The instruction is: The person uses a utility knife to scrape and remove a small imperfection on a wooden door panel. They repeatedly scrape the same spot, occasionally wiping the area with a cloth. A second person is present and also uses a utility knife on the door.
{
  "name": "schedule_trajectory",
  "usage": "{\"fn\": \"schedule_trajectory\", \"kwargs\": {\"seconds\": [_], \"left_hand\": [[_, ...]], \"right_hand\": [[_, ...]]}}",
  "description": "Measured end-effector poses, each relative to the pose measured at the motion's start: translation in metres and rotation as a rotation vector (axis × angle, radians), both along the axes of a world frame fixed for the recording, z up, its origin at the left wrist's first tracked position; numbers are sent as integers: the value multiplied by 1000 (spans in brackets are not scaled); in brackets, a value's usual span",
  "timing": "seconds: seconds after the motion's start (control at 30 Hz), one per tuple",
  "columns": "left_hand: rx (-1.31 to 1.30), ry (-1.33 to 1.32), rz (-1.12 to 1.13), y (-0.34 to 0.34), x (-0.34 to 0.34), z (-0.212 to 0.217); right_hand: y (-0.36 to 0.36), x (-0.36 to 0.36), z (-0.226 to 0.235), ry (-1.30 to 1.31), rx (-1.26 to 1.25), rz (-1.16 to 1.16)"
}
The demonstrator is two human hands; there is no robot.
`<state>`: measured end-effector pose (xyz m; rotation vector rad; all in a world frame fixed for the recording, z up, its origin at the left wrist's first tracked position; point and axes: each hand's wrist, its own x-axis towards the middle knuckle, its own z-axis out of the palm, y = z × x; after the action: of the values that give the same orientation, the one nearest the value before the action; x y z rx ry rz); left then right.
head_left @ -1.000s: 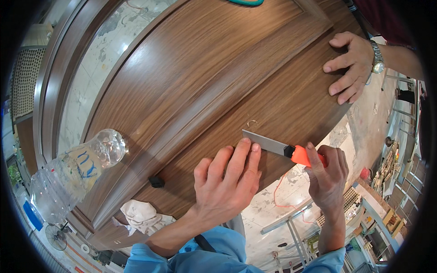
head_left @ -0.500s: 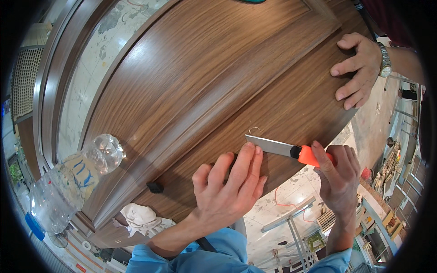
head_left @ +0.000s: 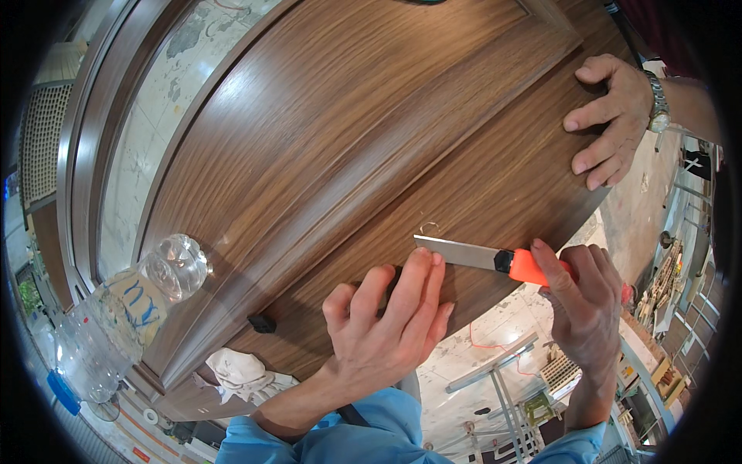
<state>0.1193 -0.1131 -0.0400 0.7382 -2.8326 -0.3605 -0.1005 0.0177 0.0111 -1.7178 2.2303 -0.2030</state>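
A utility knife [head_left: 532,266] with an orange handle is gripped in my right hand [head_left: 585,301]. Its long blade [head_left: 462,254] extends leftward, low over the brown wood-grain door [head_left: 502,182], beside a thin pale curl of shaving [head_left: 430,227]. Fingers apart, my left hand [head_left: 390,313] rests on the panel's near strip. Two of its fingertips touch the blade near the tip. A dark bit shows between the left fingers, too covered to name.
Another person's hand [head_left: 614,120], wearing a metal watch, lies flat on the panel at right. A clear plastic bottle [head_left: 127,313] with a blue cap lies at left. Near the front edge are a small black block [head_left: 262,322] and a crumpled white cloth [head_left: 236,371].
The knife and my right hand have shifted very slightly, with the blade tip a little lower. My left fingertips stay at the blade. The other person's hand has hardly moved.
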Motion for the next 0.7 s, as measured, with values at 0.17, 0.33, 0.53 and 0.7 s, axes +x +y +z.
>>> {"fn": "schedule_trajectory", "kwargs": {"seconds": [0.17,0.33,0.53,0.7], "left_hand": [[-11,-10,-10,0,0,0],[-15,-13,-8,0,0,0],[-11,-20,26,1,-1,1],[-22,-20,-18,0,0,0]], "right_hand": [[-1,-1,0,-19,8,-11],[-2,-2,1,-24,17,-17],[-2,-3,1,-22,30,-15],[-3,-4,2,-37,43,-17]]}}
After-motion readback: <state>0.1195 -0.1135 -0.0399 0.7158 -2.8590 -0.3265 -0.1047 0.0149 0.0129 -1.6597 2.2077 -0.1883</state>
